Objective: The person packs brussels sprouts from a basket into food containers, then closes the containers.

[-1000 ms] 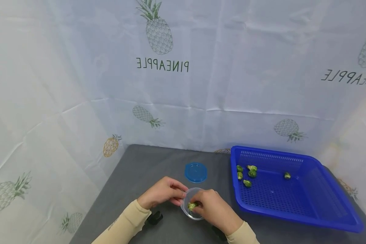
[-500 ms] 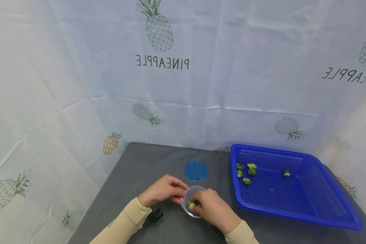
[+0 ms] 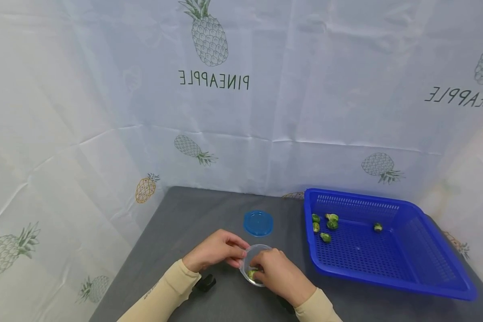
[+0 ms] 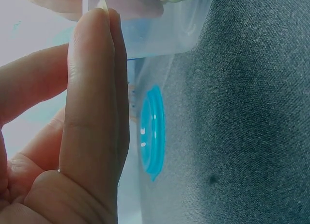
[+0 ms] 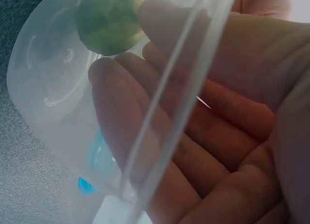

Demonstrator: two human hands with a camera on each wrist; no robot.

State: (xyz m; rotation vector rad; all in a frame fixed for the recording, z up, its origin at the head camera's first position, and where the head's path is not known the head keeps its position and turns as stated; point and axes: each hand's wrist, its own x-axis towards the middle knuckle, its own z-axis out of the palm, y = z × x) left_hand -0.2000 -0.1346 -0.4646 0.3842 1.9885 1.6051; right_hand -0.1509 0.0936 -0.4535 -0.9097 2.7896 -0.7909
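My left hand (image 3: 219,250) pinches the rim of a small clear plastic container (image 3: 261,251) between thumb and fingers, at its left side. In the left wrist view the container (image 4: 160,40) stands upright close over the grey cloth. My right hand (image 3: 279,273) reaches down inside it from the right. Its thumb and fingertips are at a green Brussels sprout (image 5: 111,21) low in the container, thumb on one side and fingers on the other. The hand hides part of the sprout in the head view. Behind the container lies a round blue lid (image 3: 258,223).
A blue perforated plastic basket (image 3: 378,255) stands to the right, with several Brussels sprouts (image 3: 332,224) mostly in its left part. Grey cloth (image 3: 201,205) covers the table. A white pineapple-print curtain (image 3: 265,89) rises behind it and along the sides.
My right fingers have shifted slightly within the container, and less of the sprout shows beside them. The left hand keeps its hold on the rim. The head view has tilted slightly.
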